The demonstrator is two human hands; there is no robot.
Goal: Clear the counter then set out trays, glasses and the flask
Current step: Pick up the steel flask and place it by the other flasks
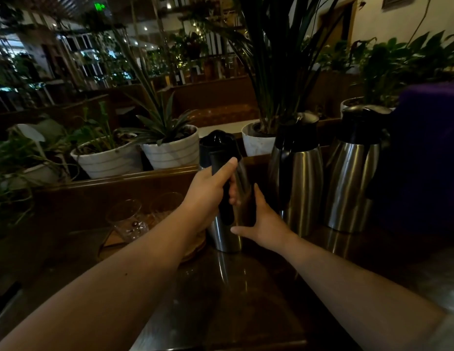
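Note:
A steel flask (224, 236) with a black lid and black handle stands on the dark counter (246, 300), just right of a round wooden tray (193, 252). My left hand (208, 198) is wrapped around the flask's handle. My right hand (264, 221) rests against the flask's right side, fingers spread along the body. Two clear glasses (127, 219) stand on a tray to the left, partly hidden by my left forearm.
Two more steel flasks (299, 178) (352, 173) stand to the right on the counter. A dark purple object (428, 148) fills the far right. White plant pots (170, 148) line a wooden ledge behind the counter.

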